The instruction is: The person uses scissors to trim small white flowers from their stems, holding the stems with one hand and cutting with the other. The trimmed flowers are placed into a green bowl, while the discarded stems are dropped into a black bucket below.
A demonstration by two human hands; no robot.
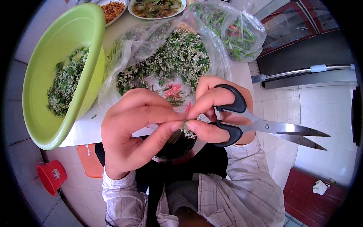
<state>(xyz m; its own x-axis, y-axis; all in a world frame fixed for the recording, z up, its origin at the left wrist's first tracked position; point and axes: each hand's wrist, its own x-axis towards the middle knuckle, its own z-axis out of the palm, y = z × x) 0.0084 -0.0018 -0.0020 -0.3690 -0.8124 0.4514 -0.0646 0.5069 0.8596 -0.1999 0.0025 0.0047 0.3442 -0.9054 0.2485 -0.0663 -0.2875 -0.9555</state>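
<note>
My left hand [139,124] and my right hand [215,110] meet at the fingertips in front of the table edge. Between their thumbs and forefingers is a small white flower cluster [189,132], partly covered by the fingers. A pair of scissors [266,126] hangs on my right hand, finger and thumb through the black handle loops, blades parted and pointing right. Just beyond my hands, a clear plastic bag [133,54] lies spread open with a heap of white-flowered green sprigs [173,54] in it. To the left, a tilted lime-green basin [42,85] holds more flower heads [68,82].
A dark round container [175,149] sits below my hands. At the back are a tied bag of green and red peppers [236,37] and two plates of food, one with cooked greens [157,8]. A red bucket [52,177] and an orange stool [90,161] stand lower left.
</note>
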